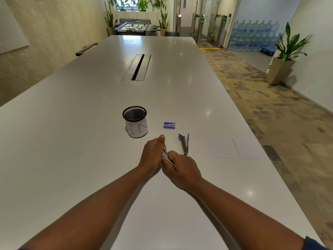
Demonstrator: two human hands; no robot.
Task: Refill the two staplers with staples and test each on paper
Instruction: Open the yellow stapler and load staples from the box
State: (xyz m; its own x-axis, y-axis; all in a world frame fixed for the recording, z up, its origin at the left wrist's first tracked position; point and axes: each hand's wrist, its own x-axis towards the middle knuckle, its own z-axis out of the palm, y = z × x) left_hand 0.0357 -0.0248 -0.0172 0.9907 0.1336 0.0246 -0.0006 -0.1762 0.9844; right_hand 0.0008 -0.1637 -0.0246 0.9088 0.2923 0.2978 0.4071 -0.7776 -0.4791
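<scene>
Both hands are meeting low over the white table [90, 141], the left hand [152, 154] and the right hand [182, 168] each closing around a metal stapler [168, 156] that is showing only as a silver strip between them, tilted from upper left to lower right. The second stapler [184, 143], with purple tips, is lying open on the table just right of the hands, with the small blue staple box [169, 125] sitting beyond it. A black mesh pen cup [135, 121] wrapped in a hand-lettered paper label is standing to the left of the box, and two paper sheets [234, 148] are lying side by side, well apart to the right.
</scene>
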